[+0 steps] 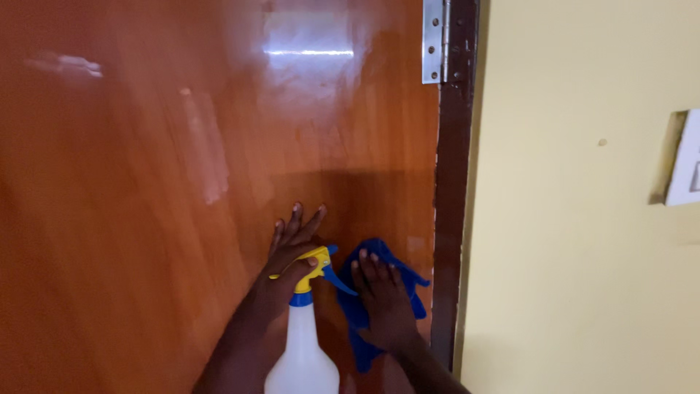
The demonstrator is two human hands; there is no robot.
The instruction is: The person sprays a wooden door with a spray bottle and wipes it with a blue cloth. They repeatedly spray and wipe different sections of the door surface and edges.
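A glossy brown wooden door (182, 146) fills the left and centre of the head view. My left hand (288, 255) holds a white spray bottle (302, 354) by its yellow and blue trigger head (319, 266), with fingers stretched against the door. To its right, my right hand (383, 303) presses a blue cloth (379, 252) flat on the door's lower right part, close to the hinge edge.
A dark brown door frame (452, 182) runs down beside the door, with a metal hinge (434, 40) at the top. A pale yellow wall (576, 219) lies to the right, bearing a white switch plate (687, 160) at the edge.
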